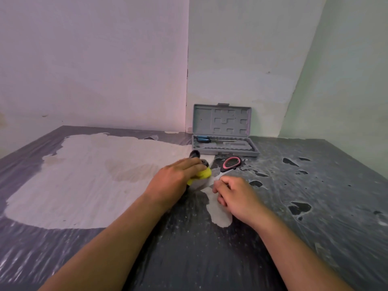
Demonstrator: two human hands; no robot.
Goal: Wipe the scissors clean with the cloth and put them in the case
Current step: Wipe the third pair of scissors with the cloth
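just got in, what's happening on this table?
A person is wiping scissors on the table. The left hand presses a yellow cloth onto them; the right hand pins the blade end. The grey case sits open behind, blue-handled tools inside. Scissors not yet in it.

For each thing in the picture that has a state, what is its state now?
case: open, lid upright, blue-handled tool inside
scissors: on the table, outside the case, blades under the hands
cloth: yellow, pressed down by the left hand
left hand: gripping the cloth
right hand: fingers curled at the scissors' blade end
table: worn, patchy surface
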